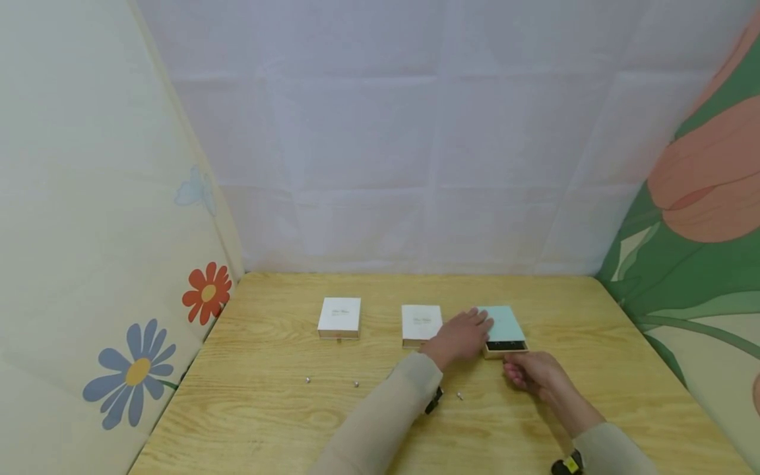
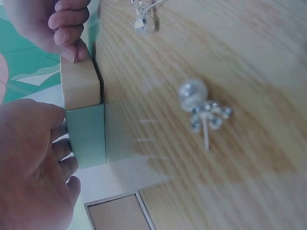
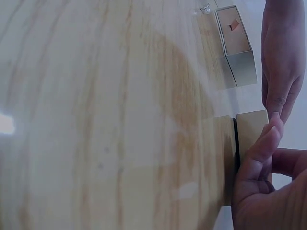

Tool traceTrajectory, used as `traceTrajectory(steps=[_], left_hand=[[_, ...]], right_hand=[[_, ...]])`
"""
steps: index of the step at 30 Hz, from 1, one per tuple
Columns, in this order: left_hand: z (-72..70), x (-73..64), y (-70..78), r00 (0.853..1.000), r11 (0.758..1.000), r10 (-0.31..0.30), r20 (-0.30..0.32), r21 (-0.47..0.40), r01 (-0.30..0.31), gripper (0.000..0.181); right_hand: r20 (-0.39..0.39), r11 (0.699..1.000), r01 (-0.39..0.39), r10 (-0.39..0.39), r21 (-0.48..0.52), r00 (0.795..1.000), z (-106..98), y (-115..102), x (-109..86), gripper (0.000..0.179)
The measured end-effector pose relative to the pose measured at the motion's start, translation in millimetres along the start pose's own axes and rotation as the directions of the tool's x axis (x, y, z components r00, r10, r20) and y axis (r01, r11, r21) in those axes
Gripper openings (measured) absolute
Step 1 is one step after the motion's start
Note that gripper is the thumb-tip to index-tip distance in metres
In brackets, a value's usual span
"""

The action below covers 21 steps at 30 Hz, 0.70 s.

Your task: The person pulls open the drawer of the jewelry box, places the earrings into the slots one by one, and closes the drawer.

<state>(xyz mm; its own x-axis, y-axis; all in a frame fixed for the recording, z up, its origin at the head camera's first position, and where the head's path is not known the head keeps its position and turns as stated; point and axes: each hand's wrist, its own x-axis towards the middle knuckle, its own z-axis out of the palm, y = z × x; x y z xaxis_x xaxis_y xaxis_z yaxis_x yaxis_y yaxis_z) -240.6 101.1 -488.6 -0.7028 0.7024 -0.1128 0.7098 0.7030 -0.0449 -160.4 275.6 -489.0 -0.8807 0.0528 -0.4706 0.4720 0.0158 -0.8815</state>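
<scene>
A mint-green drawer box [image 1: 505,322] stands at the right of the table, its beige drawer [image 2: 80,86] slid partly out and showing a black inside. My left hand [image 1: 465,335] rests on the left part of the mint sleeve, fingers fairly straight across its top. At the drawer's front, my right hand [image 1: 534,369] pinches with thumb and fingertips, the other fingers curled; the pinched spot is mostly hidden by them. Close in front of the left wrist lies a pearl earring [image 2: 194,98] with small crystals and a thin post.
Two white drawer boxes stand to the left, one in the middle [image 1: 420,322] beside my left forearm and another farther left [image 1: 340,315]. Two more small earrings lie on the wooden table [image 1: 255,409], one at left [image 1: 307,380] and one nearer the middle [image 1: 356,383]. A white cloth hangs behind.
</scene>
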Motion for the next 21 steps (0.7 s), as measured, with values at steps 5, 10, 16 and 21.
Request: traceTrajectory(steps=[5,10,16,21], left_hand=[[-0.3,-0.3,0.0,1.0,1.0,-0.008,0.005,0.001,0.008,0.052],[-1.8,-1.4,-0.7,1.0,1.0,0.002,0.001,0.013,-0.002,0.052],[-3.8,-3.8,-0.9,1.0,1.0,0.015,-0.009,0.018,-0.015,0.051],[-8.4,-6.0,-0.5,1.0,1.0,0.023,-0.004,0.015,-0.023,0.051]], right_hand=[[0.01,1.0,0.005,-0.005,0.008,1.0,-1.1,1.3,2.8,0.022],[0.01,1.0,0.004,-0.004,0.019,1.0,-0.5,0.8,4.2,0.023],[0.018,1.0,0.006,-0.006,0.027,1.0,0.3,0.3,4.1,0.025],[0.027,0.999,0.012,-0.013,0.032,1.0,0.2,0.6,4.0,0.027]])
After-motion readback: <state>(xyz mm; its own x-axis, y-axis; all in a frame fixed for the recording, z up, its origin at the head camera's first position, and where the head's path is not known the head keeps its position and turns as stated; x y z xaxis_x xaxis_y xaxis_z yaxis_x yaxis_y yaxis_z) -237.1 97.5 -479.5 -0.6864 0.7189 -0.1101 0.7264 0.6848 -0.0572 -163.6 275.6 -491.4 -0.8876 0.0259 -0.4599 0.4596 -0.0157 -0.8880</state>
